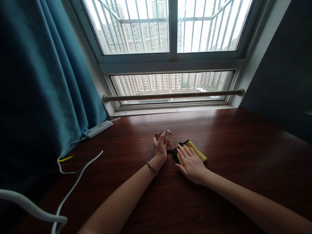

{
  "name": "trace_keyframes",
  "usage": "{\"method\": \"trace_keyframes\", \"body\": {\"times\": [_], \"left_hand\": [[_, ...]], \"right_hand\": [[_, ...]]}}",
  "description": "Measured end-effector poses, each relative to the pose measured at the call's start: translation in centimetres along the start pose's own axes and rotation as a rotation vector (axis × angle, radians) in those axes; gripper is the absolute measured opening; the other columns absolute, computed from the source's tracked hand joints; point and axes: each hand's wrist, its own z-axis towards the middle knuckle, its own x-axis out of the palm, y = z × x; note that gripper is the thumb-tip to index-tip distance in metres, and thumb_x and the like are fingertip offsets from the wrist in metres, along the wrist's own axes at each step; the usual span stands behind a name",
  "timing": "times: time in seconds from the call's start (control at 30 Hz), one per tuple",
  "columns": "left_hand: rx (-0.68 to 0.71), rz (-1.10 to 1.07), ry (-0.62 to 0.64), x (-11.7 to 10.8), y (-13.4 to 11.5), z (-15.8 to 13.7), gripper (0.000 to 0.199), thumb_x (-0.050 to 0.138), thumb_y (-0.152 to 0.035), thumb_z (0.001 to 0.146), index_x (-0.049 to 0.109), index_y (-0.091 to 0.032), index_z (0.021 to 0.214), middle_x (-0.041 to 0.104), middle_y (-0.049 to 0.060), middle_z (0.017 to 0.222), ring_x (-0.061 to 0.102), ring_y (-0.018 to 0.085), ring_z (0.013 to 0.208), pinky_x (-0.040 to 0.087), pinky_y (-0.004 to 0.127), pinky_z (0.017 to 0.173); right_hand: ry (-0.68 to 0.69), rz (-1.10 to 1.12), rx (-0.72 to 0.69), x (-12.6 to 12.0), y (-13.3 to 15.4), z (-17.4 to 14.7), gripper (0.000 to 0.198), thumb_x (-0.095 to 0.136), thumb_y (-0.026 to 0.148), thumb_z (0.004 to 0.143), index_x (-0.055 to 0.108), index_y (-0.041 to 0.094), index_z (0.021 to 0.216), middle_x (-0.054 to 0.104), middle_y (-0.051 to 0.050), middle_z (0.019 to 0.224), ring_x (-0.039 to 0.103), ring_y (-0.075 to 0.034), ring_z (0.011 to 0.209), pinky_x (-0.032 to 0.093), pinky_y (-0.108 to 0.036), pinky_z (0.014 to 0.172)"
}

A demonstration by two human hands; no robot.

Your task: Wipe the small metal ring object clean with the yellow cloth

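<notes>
curtain: teal, hangs far left of my view.
power strip: white, lies on the wooden surface beside the curtain, white cable trailing toward me.
left hand: I see it curled shut around a small clear glass object, lifted just off the surface; beaded bracelet on the wrist.
right hand: fingers spread flat, pressing on a yellow cloth, gripping nothing.
cloth: flat on the surface, just right of the glass object.

The small clear object is half hidden by the left hand, too small to identify.
</notes>
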Motion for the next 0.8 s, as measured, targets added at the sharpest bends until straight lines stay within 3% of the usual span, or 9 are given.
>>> {"method": "trace_keyframes", "body": {"times": [0.17,0.3,0.4,0.5,0.63,0.8], "left_hand": [[0.064,0.073,0.013,0.0,0.2,-0.1,0.045,0.074,-0.039,0.063,0.051,-0.018,0.096,0.062,0.003,0.091,0.062,0.012,0.071,0.049,0.025,0.064],[0.132,0.154,0.057,0.2,0.1,-0.5,0.047,0.076,-0.037,0.061,0.053,-0.018,0.097,0.062,0.003,0.090,0.062,0.012,0.073,0.050,0.025,0.066],[0.168,0.216,0.113,0.3,0.0,-0.9,0.052,0.077,-0.035,0.061,0.053,-0.018,0.103,0.063,0.005,0.093,0.063,0.015,0.078,0.050,0.025,0.068],[0.195,0.276,0.167,0.4,-0.1,-1.3,0.055,0.077,-0.034,0.061,0.052,-0.018,0.108,0.062,0.006,0.099,0.062,0.016,0.083,0.051,0.027,0.072],[0.241,0.347,0.218,0.5,0.0,-1.6,0.058,0.077,-0.031,0.062,0.050,-0.018,0.112,0.061,0.008,0.105,0.061,0.018,0.091,0.049,0.030,0.080],[0.279,0.417,0.322,0.8,0.3,-2.3,0.062,0.077,-0.029,0.062,0.045,-0.019,0.115,0.058,0.010,0.111,0.062,0.020,0.094,0.049,0.035,0.085]], "right_hand": [[-0.039,0.176,-0.015,-2.3,-1.7,-0.1,0.045,0.053,0.035,0.093,0.048,0.013,0.131,0.040,-0.011,0.139,0.033,-0.026,0.130,0.030,-0.038,0.108],[-0.156,0.156,0.284,-3.2,-5.2,-0.2,0.021,0.050,0.021,0.091,0.058,0.008,0.105,0.059,-0.018,0.104,0.054,-0.030,0.098,0.043,-0.043,0.087],[-0.089,0.195,0.376,-2.9,-7.3,-0.3,0.007,0.062,0.020,0.083,0.059,0.015,0.078,0.062,-0.009,0.079,0.058,-0.024,0.074,0.045,-0.033,0.067],[-0.074,0.216,0.436,-3.6,-9.5,-0.8,0.013,0.063,0.024,0.082,0.057,0.017,0.073,0.062,-0.004,0.076,0.058,-0.020,0.071,0.041,-0.028,0.062],[-0.123,0.193,0.655,-6.8,-15.5,-3.6,0.010,0.065,0.020,0.079,0.058,0.016,0.072,0.063,-0.006,0.074,0.059,-0.022,0.069,0.039,-0.029,0.060],[-0.166,0.222,0.945,-11.5,-25.4,-11.9,0.010,0.070,0.013,0.071,0.064,0.014,0.064,0.065,-0.014,0.069,0.061,-0.025,0.060,0.041,-0.035,0.056]]}}
